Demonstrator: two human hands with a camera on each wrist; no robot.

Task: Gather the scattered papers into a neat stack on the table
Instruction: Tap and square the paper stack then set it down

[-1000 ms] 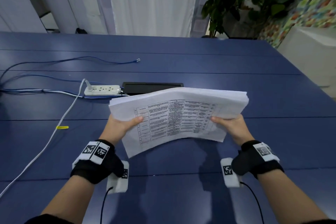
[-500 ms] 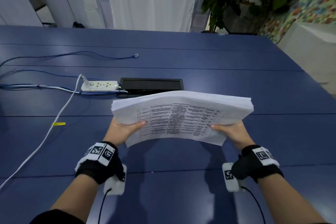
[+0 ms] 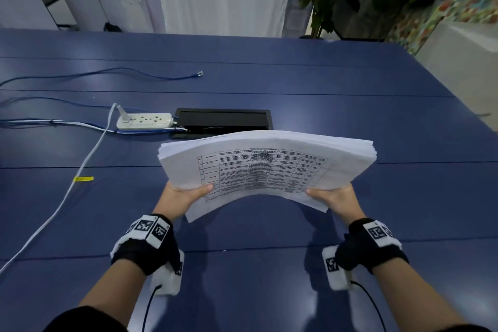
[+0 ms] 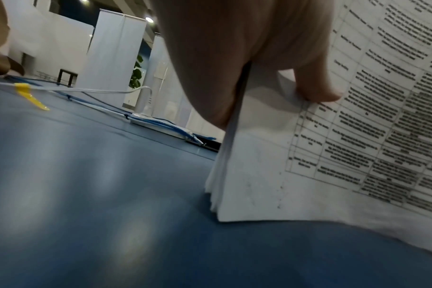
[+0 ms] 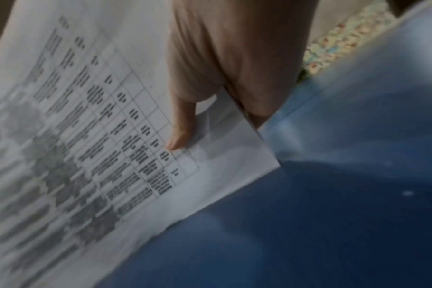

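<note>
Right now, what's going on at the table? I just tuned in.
A person holds a thick stack of papers above the blue table, left hand gripping its left edge and right hand its right, thumbs on the printed top sheet. The stack bows upward and its edges are not yet flush. No loose sheets show on the table. A power strip and cables lie to the left.

Bowed printed paper stack (image 3: 266,170), airborne

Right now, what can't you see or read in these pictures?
- Words on the papers: too small in the head view, blurred in the right wrist view.
- Fingers under the papers: hidden by the sheets for the left hand and the right hand.
- Table beneath the papers: covered.
</note>
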